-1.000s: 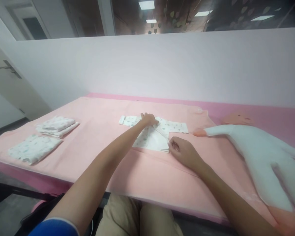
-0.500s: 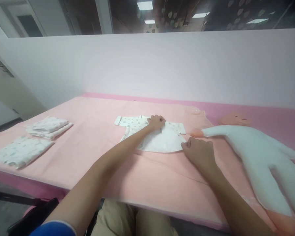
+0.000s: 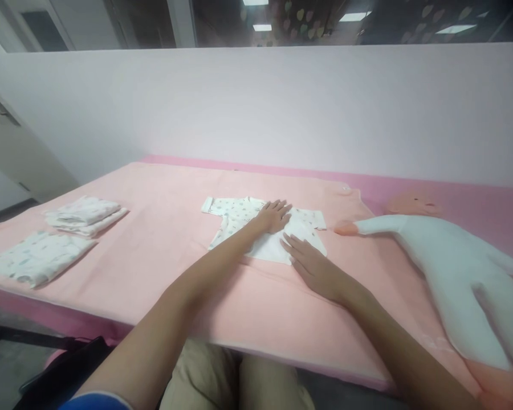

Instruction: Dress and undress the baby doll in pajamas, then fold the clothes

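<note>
A small white baby shirt with a scattered print lies spread on the pink cloth, sleeves out to both sides. Its right front shows a plain white surface. My left hand rests flat on the upper middle of the shirt, fingers spread. Lower and to the right, my right hand lies on the plain white part near the hem, its fingers stretched out. Neither hand grips the fabric. The palms hide part of the shirt's front.
To the right lies a baby doll in a pale bodysuit, one arm reaching toward the shirt. At the left are a folded stack of printed white clothes and another folded garment. A white wall stands behind the table.
Both hands have gone from closed fingers on the shirt to flat, stretched fingers. My right hand has moved left from the shirt's lower right corner onto its front.
</note>
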Demonstrator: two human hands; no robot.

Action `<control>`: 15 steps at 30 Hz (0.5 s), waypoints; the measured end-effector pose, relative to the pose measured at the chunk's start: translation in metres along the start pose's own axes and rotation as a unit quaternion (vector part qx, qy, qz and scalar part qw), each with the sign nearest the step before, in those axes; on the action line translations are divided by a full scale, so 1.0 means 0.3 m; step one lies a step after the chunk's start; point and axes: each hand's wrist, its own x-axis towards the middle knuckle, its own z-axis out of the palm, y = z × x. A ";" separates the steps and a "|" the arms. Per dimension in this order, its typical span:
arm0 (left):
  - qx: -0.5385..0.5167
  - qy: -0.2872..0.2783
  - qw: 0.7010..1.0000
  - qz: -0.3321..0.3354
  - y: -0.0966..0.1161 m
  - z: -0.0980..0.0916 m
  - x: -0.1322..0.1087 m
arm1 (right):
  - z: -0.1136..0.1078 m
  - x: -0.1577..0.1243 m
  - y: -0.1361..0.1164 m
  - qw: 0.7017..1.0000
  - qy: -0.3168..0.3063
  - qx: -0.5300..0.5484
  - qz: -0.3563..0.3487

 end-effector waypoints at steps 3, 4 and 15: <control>0.028 0.000 1.000 -0.006 0.016 0.000 0.001 | 0.001 -0.002 0.010 1.000 -0.014 -0.009 -0.004; 0.040 0.007 0.999 -0.006 0.022 -0.004 -0.001 | -0.002 -0.003 0.013 1.000 -0.014 -0.015 -0.004; 0.015 0.030 0.973 -0.227 -0.094 -0.222 -0.149 | -0.053 0.159 -0.252 0.982 0.144 0.019 0.118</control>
